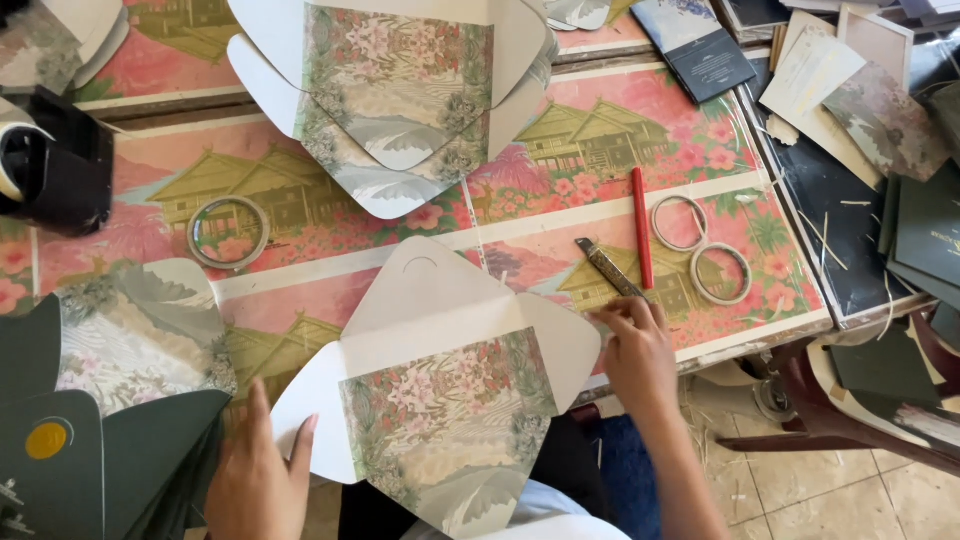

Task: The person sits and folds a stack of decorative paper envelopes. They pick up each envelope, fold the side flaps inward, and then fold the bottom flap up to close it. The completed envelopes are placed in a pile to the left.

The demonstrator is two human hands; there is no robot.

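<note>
An unfolded white envelope blank (440,390) with a floral printed centre lies open at the near edge of the table. My left hand (255,475) rests flat against its lower left flap, fingers together and holding nothing. My right hand (635,350) is at the right flap, its fingertips touching the near end of a patterned utility knife (607,268) that lies on the table. A red pen (642,228) lies just beyond the knife.
Two tape rings (700,250) sit right of the pen, another tape ring (228,232) at left. A stack of open envelope blanks (400,90) lies farther back. Dark green folded cards (90,450) pile at the near left, and a black tape dispenser (50,165) stands at far left. Cards and paper scraps crowd the right.
</note>
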